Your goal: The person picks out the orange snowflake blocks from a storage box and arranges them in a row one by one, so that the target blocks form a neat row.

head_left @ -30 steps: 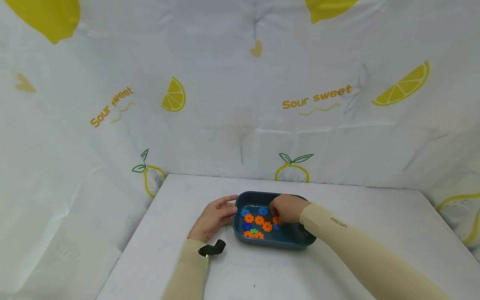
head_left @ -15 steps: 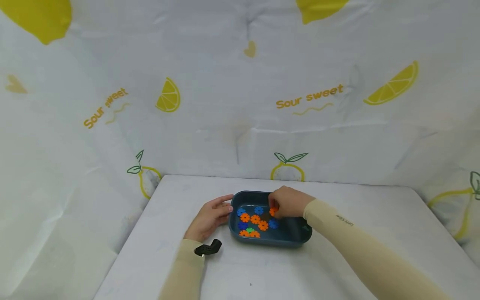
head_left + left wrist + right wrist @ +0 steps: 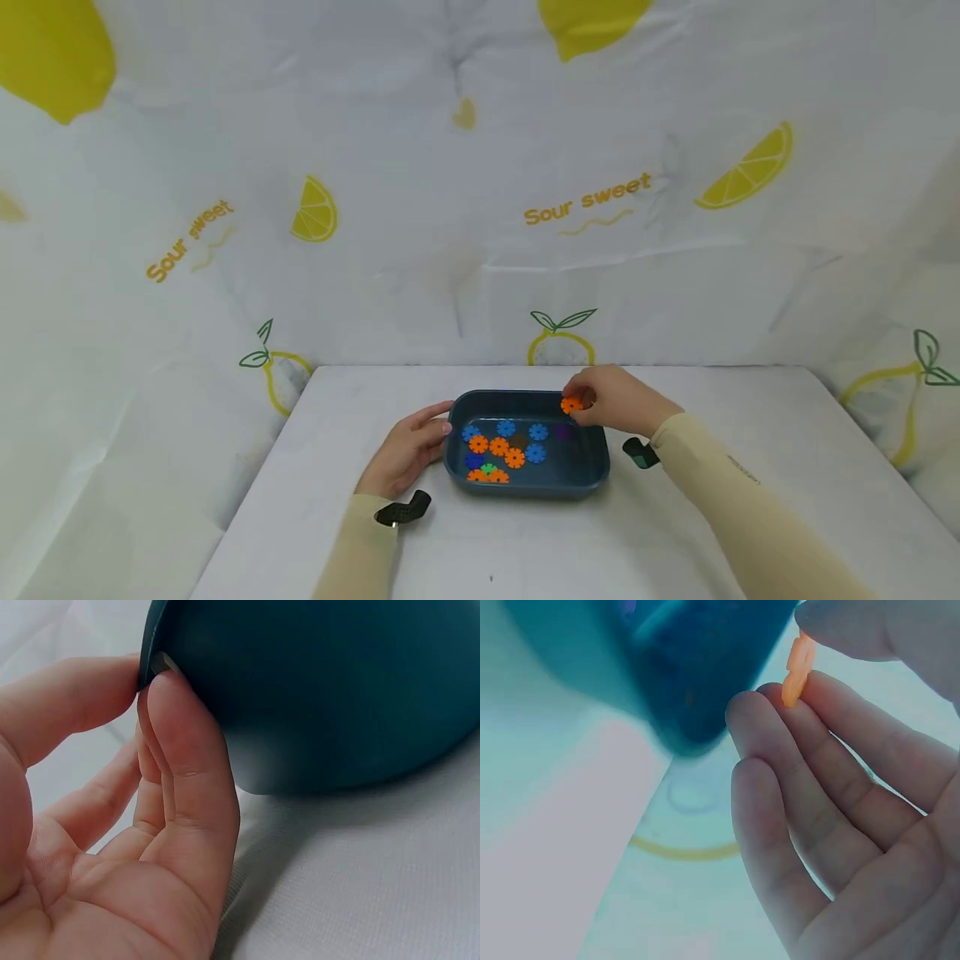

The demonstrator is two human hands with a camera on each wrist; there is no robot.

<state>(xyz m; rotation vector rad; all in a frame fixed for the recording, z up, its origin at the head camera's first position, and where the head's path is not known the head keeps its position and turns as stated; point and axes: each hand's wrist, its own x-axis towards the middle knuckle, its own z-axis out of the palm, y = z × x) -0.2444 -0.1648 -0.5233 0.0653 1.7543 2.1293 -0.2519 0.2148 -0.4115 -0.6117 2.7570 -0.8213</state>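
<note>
In the head view, a dark teal tray (image 3: 525,490) holds several notched plastic discs: blue discs (image 3: 537,432), orange discs (image 3: 514,458) and a green disc (image 3: 489,470). My left hand (image 3: 405,450) grips the tray's left end, thumb and forefinger at its edge in the left wrist view. Over the back right corner, my right hand (image 3: 622,398) pinches an orange notched disc (image 3: 572,406) between thumb and fingers. The right wrist view shows that disc edge-on, with the remaining fingers lightly bent beside the tray.
The tray stands on a white-covered table (image 3: 675,517). Behind it hangs a white curtain (image 3: 420,250) printed with lemons. Black wrist mounts (image 3: 405,508) project from the sleeves, one close to the tray's right end.
My right hand has lifted an orange disc from among the others and carried it up and right to the tray's back right corner. The left hand stays at the tray; the head view has shifted.
</note>
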